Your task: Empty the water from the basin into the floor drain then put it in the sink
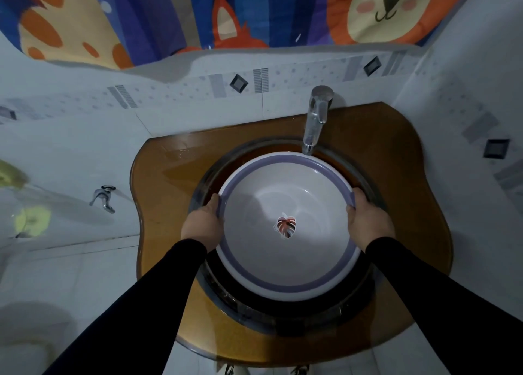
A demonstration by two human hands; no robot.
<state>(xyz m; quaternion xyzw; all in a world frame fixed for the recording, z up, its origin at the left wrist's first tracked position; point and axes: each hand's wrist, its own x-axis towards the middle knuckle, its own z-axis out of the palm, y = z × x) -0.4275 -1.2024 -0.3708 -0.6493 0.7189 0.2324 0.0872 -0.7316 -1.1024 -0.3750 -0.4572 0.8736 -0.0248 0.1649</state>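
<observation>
The person's left hand [202, 221] and right hand [369, 221] are both clamped on opposite sides of the basin [285, 224], fingers wrapped over its purple rim. The basin sits inside the round sink [365, 176], its far edge just under the spout of the faucet [315, 119], and it looks empty: the leaf sticker [286, 227] on its bottom shows clearly, with no visible water. Judging from this, the pouring is done and only the placing remains. To finish well, the 2 hands should lower it level so it seats evenly in the bowl, keep the rim clear of the spout, and let go only once it stops rocking. The sink is set in an amber countertop [410, 204] fixed in a corner of pale tiled walls [70, 148]. A second tap [103, 196] projects from the wall at left, and a bright cartoon-animal curtain [254, 12] hangs above.
</observation>
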